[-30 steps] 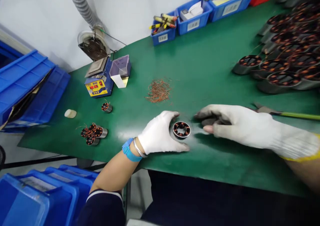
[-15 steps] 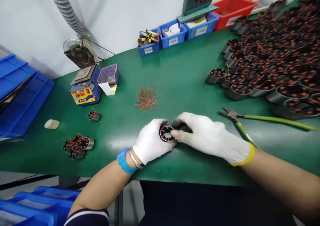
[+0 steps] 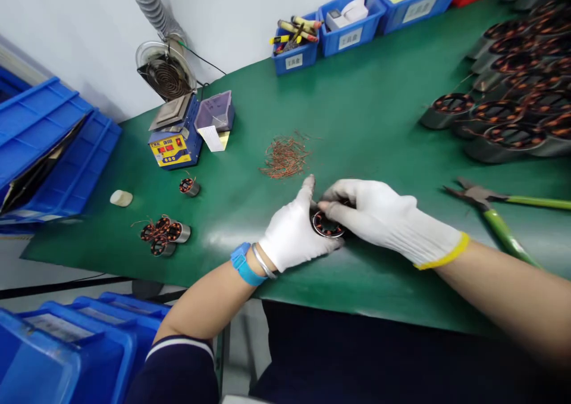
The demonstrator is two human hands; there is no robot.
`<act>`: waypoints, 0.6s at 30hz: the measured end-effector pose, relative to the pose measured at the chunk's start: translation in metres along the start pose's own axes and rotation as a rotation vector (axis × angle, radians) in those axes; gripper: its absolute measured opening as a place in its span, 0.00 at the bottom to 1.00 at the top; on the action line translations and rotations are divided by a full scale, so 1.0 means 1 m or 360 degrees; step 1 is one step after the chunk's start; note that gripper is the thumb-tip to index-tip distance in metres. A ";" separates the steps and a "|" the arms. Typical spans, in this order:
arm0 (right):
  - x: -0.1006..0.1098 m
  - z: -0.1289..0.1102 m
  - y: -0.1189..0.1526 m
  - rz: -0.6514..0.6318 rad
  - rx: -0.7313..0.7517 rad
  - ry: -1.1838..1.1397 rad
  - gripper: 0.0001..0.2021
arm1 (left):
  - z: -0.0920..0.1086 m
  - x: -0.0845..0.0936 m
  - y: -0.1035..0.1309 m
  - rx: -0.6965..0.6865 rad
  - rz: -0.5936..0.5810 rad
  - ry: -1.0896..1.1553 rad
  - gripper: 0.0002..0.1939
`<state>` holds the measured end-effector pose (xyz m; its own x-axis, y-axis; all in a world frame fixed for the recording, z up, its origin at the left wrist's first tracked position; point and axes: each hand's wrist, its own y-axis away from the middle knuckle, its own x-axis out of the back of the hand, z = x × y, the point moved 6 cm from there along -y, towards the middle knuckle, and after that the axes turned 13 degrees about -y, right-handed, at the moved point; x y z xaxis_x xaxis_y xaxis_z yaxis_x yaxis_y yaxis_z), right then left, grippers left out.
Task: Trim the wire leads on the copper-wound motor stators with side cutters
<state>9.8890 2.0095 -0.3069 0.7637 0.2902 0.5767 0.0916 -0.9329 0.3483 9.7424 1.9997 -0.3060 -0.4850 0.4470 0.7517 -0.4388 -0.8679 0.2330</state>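
A small round motor stator (image 3: pixel 327 225) with copper windings rests on the green table (image 3: pixel 366 118) near its front edge. My left hand (image 3: pixel 294 232), in a white glove, cups the stator from the left. My right hand (image 3: pixel 379 213), also gloved, lies over its top and right side, fingers touching it. Both hands hold the stator between them, and part of it is hidden under my right fingers.
Green-handled pliers (image 3: pixel 495 210) lie to the right. Several larger stators (image 3: pixel 504 118) crowd the far right. A heap of cut copper wire (image 3: pixel 284 156) lies behind my hands. Small stators (image 3: pixel 163 234), a soldering station (image 3: pixel 173 145) and blue bins (image 3: pixel 294 56) stand around.
My right hand came from the right, away from the pliers, onto the stator and now covers its top. My left hand kept its hold on the stator.
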 end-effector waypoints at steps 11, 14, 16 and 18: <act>0.006 0.015 0.047 0.0086 -0.0456 0.0446 0.11 | 0.000 0.001 -0.001 -0.0086 -0.0025 -0.0088 0.58; 0.012 0.012 0.051 0.0270 -0.0156 0.0630 0.16 | 0.000 0.001 -0.001 -0.0132 0.0013 -0.0116 0.55; 0.018 0.001 0.057 0.0542 0.0397 0.0705 0.22 | 0.001 0.001 -0.001 -0.0179 0.0033 -0.0150 0.53; 0.013 -0.006 0.065 0.0597 0.0885 0.0776 0.27 | 0.003 0.002 0.000 -0.0243 0.0047 -0.0205 0.52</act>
<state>9.9016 1.9540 -0.2726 0.4551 -0.1206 0.8823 0.2864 -0.9183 -0.2732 9.7437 1.9999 -0.3029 -0.4028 0.3817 0.8319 -0.5403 -0.8328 0.1205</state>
